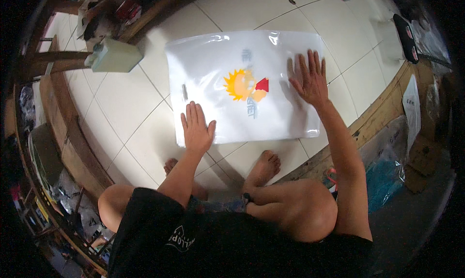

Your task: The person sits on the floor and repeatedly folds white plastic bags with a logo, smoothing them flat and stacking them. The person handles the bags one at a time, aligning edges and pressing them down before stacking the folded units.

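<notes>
On the tiled floor in front of me lies a white, glossy plastic package (271,123), flat and roughly rectangular, with a yellow-haired cartoon figure (238,86) and faint lettering showing at its middle. My left hand (197,127) rests flat on its near left part, fingers stretched out. Just beyond those fingertips is a small dark grey mark (184,92) that I cannot make out. My right hand (312,81) is spread over the package's right side, palm down, casting a shadow beside it. Neither hand holds anything.
A pale jerrycan (116,56) stands to the left near wooden beams (82,132). At the right, a wooden edge (373,118) borders clear plastic bags, a teal wrapped bundle (385,181) and cardboard (426,157). My bare feet (264,169) are close to the package's near edge.
</notes>
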Demonstrator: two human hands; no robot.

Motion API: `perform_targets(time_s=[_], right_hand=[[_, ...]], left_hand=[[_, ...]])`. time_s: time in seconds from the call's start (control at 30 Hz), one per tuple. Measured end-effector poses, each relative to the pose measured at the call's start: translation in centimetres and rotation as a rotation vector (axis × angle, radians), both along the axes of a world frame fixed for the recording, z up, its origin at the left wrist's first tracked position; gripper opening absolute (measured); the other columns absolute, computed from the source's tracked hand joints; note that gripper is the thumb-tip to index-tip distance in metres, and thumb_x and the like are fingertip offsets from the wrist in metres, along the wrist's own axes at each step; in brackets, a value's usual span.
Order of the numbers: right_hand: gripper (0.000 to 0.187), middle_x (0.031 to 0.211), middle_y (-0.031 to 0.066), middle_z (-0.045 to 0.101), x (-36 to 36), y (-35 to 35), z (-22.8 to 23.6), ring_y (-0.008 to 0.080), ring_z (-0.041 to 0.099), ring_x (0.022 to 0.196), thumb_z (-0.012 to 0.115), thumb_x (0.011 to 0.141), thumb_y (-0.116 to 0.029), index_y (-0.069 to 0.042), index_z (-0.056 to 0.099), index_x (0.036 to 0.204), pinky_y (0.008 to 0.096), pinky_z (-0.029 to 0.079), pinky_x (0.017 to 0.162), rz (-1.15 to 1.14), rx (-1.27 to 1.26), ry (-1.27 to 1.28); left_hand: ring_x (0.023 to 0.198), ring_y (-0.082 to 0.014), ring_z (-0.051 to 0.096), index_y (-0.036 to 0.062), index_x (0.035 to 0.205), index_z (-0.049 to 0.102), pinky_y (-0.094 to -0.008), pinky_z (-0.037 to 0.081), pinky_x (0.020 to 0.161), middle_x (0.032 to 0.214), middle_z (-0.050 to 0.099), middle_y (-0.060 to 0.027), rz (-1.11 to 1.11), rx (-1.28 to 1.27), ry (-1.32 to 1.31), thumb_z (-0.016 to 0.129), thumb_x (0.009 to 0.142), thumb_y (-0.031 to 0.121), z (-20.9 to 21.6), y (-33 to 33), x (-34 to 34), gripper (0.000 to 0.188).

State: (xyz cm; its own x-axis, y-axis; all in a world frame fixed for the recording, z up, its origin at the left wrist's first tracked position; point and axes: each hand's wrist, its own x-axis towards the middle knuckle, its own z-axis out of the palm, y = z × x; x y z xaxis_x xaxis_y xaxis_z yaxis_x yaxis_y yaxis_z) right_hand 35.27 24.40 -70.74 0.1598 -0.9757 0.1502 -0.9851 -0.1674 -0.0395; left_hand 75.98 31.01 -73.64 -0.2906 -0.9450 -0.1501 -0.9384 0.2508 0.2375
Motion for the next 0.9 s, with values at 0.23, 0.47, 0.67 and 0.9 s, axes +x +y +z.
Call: perform_targets(time_s=[0.23,0.47,0.67,0.9], right_hand=[[0.090,0.155,0.0273,0.021,-1.9,-6.3,-2.6,0.0431,0.015,0.146,0.049,0.089,-0.063,-0.001,0.027,0.150,0.0559,0.010,0.118,0.052,0.103,0.035],[0.095,0.153,0.0294,0.024,-1.9,-6.9,-3.5,0.0455,0.019,0.144,0.050,0.086,-0.067,0.000,0.028,0.149,0.0582,0.010,0.117,0.079,0.144,-0.047],[0.095,0.152,0.0294,0.026,-2.5,-7.2,-3.4,0.0464,0.022,0.143,0.048,0.085,-0.070,-0.001,0.030,0.148,0.0594,0.013,0.116,0.075,0.178,-0.051],[0.092,0.153,0.0286,0.024,-2.2,-7.6,-2.3,0.0455,0.020,0.144,0.045,0.087,-0.068,-0.001,0.030,0.148,0.0592,0.012,0.117,0.069,0.231,-0.001]], left_hand=[[0.146,-0.0426,0.016,-0.0112,0.146,0.024,-0.0574,0.009,0.117,0.154,0.022,-0.0293,-0.013,0.095,-0.066,0.052,0.094,0.040,0.2,0.1,0.1,0.078],[0.145,-0.0449,0.015,-0.0131,0.145,0.023,-0.0577,0.009,0.117,0.153,0.021,-0.0309,-0.008,0.190,-0.097,0.055,0.092,0.038,0.1,-0.2,0.2,0.080],[0.140,-0.0459,0.024,-0.0077,0.145,0.030,-0.0574,0.015,0.115,0.149,0.027,-0.0297,0.035,0.156,0.102,0.061,0.089,0.029,2.5,-2.2,-1.6,0.074],[0.138,-0.0455,0.030,-0.0062,0.143,0.035,-0.0555,0.018,0.116,0.147,0.034,-0.0279,-0.404,-0.004,0.469,0.059,0.090,0.033,4.3,-15.0,-22.4,0.069]])
